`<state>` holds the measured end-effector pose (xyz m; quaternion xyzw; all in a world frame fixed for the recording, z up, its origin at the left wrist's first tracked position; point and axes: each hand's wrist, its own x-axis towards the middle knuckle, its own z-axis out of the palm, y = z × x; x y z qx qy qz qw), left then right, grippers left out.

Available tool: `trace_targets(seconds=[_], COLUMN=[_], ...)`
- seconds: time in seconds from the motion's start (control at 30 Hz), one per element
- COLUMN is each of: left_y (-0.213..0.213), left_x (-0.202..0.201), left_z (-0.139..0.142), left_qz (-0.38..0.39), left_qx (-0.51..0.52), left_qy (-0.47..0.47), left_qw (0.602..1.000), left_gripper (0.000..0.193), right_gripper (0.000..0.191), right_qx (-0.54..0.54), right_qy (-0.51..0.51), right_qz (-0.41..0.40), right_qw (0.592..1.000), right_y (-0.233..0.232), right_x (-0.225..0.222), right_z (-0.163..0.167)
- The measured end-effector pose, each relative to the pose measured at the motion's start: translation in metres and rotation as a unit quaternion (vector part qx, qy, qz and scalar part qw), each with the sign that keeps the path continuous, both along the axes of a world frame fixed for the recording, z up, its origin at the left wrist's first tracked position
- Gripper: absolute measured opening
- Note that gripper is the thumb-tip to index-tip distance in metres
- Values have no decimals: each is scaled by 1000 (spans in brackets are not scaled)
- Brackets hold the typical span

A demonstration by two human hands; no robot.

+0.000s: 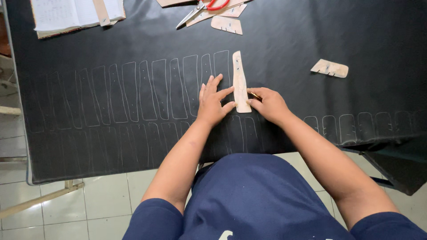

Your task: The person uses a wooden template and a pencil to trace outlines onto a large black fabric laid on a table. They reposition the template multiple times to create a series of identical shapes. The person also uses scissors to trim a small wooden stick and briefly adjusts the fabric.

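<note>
At frame centre, left hand (213,103) fingers spread flat, pressing tan template (240,82) onto black sheet (111,49); right hand (267,103) fingers pinching pencil (255,95) at template edge.

Pencil (255,95) mostly hidden inside right hand (268,104); scissors (202,9) and open notebook (75,15) cropped by top edge

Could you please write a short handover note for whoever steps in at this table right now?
Left hand presses flat on the black sheet, fingertips steadying the tan template.
Right hand holds a pencil at the template's lower right edge.
Done: rows of white outlines to the template's left.
Left: the current outline; the sheet right of it is unmarked.
</note>
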<state>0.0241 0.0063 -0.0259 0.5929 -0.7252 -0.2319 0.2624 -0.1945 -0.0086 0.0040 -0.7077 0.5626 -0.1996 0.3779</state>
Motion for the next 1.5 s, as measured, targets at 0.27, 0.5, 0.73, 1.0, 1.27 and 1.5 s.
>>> trace_targets(seconds=[0.27, 0.5, 0.73, 1.0, 1.27, 1.5], left_y=[0, -1, -1, 1, 0, -2], left_x=[8, 11, 12, 13, 14, 14], left_z=[-7, -8, -10, -11, -13, -8], left_qz=[-1, -5, -6, -10, -9, -12], left_qx=[-5, 5, 2, -12, -7, -1], left_qy=[1, 0, -2, -9, -13, -9], left_qw=[1000, 1000, 1000, 1000, 1000, 1000], left_gripper=[54, 52, 52, 53, 52, 52], right_gripper=[42, 42, 41, 41, 42, 41], right_qx=[-20, -44, -62, -47, -42, -36], right_qy=[39, 36, 44, 76, 92, 97], right_qz=[1, 5, 5, -3, -6, -7], right_qw=[999, 998, 997, 996, 995, 995], right_y=[3, 5, 8, 10, 10, 9], right_x=[9, 10, 10, 13, 17, 19], right_z=[0, -2, -6, -7, -6, -5])
